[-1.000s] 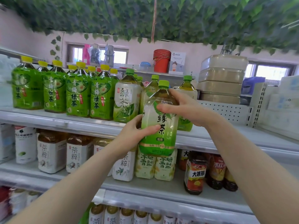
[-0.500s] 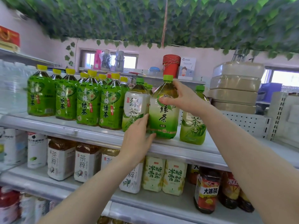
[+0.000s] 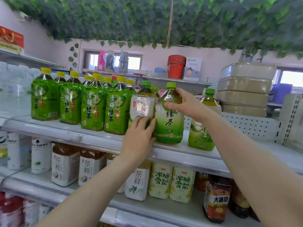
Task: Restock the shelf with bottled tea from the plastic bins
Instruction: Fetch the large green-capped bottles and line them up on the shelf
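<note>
Green plastic leaves hang across the ceiling above a pink wall with small windows, and below them we face a white metal shelf [image 3: 68, 134] loaded with drinks. On its left stand rows of yellow-capped green tea bottles [image 3: 94, 106], upright and packed close together. Just right of them stands a green-capped bottle with a pale label [image 3: 142, 102].

We hold the tea bottle [image 3: 169, 122] upright with its base on the shelf, close beside that pale-labelled bottle. Our right hand [image 3: 185, 102] grips its shoulder, fingers curled over the front of the upper label and thumb behind near the neck. Our left hand [image 3: 139, 136] lies with straight fingers against the lower left side of the bottle and the foot of the pale-labelled one; whether it presses both we cannot tell.

To the right, a little apart, another green-capped bottle [image 3: 204, 122] stands on the same shelf. Behind it sit stacked beige lidded containers [image 3: 244, 89]. A red bucket stack [image 3: 176, 66] stands on the ledge further back.

On the lower shelf [image 3: 164, 208] we see white-labelled tea bottles [image 3: 64, 167], two pale yellow-green bottles [image 3: 171, 182], and dark bottles with red and yellow labels [image 3: 216, 200].
</note>
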Motion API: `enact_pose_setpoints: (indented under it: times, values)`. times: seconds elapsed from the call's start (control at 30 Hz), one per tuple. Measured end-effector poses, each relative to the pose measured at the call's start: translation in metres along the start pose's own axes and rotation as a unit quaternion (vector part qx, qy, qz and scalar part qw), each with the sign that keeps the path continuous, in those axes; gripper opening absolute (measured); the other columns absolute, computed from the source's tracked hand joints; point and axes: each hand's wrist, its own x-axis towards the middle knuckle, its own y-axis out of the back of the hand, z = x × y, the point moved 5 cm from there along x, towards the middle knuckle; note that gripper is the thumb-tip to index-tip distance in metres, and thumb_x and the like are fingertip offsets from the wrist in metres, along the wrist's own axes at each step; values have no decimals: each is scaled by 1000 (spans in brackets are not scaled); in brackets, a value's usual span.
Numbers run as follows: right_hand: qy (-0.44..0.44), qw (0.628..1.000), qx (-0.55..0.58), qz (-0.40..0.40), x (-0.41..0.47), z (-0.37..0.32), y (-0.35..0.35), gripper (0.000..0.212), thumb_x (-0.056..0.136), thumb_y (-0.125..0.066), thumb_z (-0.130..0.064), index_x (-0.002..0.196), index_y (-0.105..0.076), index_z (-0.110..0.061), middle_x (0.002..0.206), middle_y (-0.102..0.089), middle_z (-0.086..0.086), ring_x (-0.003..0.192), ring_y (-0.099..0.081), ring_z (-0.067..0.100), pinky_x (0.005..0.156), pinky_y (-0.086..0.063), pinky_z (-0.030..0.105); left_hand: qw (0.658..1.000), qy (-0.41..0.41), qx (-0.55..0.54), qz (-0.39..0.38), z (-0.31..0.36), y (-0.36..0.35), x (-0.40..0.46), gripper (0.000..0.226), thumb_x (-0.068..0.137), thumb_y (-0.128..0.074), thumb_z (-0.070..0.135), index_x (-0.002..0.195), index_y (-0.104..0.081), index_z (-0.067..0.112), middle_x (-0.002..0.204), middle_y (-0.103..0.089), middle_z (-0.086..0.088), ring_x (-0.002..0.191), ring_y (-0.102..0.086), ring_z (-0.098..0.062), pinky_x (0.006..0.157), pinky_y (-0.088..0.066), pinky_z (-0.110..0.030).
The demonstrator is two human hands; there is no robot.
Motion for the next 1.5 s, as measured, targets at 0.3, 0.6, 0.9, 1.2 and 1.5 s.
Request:
enact_pose_setpoints:
  times: [0.3, 0.6, 0.9, 1.2, 1.5]
  values:
    - [-71, 990, -109, 47, -10, 4, -9, 76, 92, -68, -35, 151, -24, -12, 149, -43, 11, 127, -47, 22, 104, -39, 35, 998, -2, 54, 19, -19, 2, 11, 85, 75, -80, 27, 146, -38, 5, 148, -39, -17, 136, -37, -37, 108, -41, -47]
    - [2, 927, -367, 76, -48, 17, -61, 107, 89, -66, -45, 157, 15, -26, 158, 34, 14, 149, 15, 40, 121, -2, 50, 997, 8, 64, -33, -40, -6, 20, 98, 80, -76, 28, 155, -16, 11, 162, -7, -14, 148, -12, -39, 116, -27, -47]
    - [10, 906, -418, 73, -43, 27, -64, 108, 91, -57, -54, 153, 24, -17, 157, 31, 24, 149, 12, 45, 123, -5, 52, 999, 27, 35, -26, -33, -10, 20, 100, 75, -81, 24, 154, -21, 14, 163, -10, -10, 147, -17, -39, 84, -56, -45]
    - [16, 882, -468, 48, -50, 22, -54, 100, 95, -49, -56, 153, 24, -18, 160, 25, 22, 150, 9, 40, 119, -13, 49, 998, 4, 62, -26, -31, -4, 14, 90, 81, -76, 30, 153, -25, 12, 162, -14, -11, 146, -19, -38, 92, -52, -44]
    - [94, 802, -581, 101, -154, 26, -46, 87, 86, -70, -41, 151, -30, 1, 154, -36, 24, 142, -35, 42, 110, -38, 52, 994, -110, 19, 16, 10, 15, -47, 66, 89, -66, 27, 143, -41, -1, 147, -42, -21, 137, -36, -37, 115, -25, -42]
